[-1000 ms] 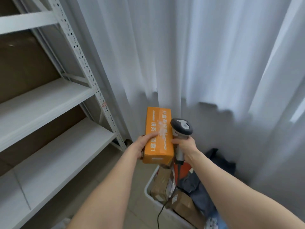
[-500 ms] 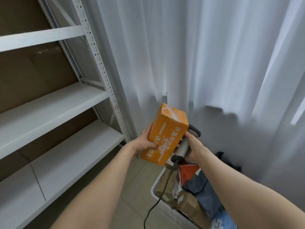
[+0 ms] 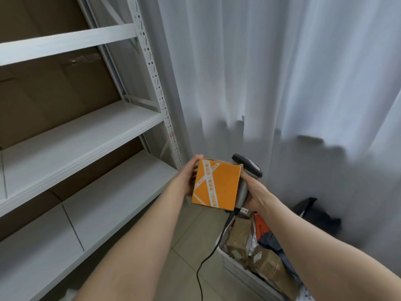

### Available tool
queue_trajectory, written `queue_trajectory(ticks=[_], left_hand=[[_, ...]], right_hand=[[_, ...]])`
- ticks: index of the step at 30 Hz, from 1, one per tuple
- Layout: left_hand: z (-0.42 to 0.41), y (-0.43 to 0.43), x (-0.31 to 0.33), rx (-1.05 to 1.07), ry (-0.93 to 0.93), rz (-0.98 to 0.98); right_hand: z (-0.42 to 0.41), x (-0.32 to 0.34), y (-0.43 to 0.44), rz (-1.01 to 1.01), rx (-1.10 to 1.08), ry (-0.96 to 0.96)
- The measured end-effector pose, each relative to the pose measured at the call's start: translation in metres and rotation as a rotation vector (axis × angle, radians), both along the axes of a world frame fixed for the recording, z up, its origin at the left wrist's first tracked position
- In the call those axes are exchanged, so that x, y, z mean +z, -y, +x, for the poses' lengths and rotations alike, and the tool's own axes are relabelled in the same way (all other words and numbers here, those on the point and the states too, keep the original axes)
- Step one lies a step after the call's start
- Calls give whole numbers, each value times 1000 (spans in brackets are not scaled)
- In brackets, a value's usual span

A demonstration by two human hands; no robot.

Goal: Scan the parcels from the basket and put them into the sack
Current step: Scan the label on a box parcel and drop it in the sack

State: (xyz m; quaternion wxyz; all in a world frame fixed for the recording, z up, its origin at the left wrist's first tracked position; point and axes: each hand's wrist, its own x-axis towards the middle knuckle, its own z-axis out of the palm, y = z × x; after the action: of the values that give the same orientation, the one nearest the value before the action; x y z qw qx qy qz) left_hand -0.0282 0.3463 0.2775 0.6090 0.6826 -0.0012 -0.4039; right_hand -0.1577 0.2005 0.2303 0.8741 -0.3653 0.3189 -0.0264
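Beige tiled floor (image 3: 191, 246) at lower centre carries a white basket (image 3: 243, 272) of parcels (image 3: 238, 237) at lower right and a grey shelf rack (image 3: 86, 131) at left.

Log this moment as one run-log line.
left hand: holds orange box above floor | right hand: grips scanner beside box | basket: parcels inside | box not yet sacked

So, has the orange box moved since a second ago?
Yes. The orange box has turned in place: its taped end now faces the camera, not its long printed side, while it stays above the left end of the basket.
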Motion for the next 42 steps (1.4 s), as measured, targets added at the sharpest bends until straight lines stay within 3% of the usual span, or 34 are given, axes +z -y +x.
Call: queue_trajectory(ticks=[8,16,21,24,33,37,42], left_hand=[[10,-35,-12,-146,-57,93],[9,-42,-22,-74,46,-88],[15,-51,-23,-45,-46,14],[17,-50,-29,8,135,49],[-3,-48,-28,-179,49,155],[-2,-48,-36,-86,37,81],[-6,-50,-40,172,116,-86]], right_hand=[[10,-2,-18,-91,19,124],[18,4,-31,-220,-22,41],[14,4,-35,-314,-86,53],[14,4,-36,-268,-179,14],[10,14,-31,-310,-181,-42],[7,22,-31,-332,-139,-24],[-2,31,-37,-455,-52,-33]])
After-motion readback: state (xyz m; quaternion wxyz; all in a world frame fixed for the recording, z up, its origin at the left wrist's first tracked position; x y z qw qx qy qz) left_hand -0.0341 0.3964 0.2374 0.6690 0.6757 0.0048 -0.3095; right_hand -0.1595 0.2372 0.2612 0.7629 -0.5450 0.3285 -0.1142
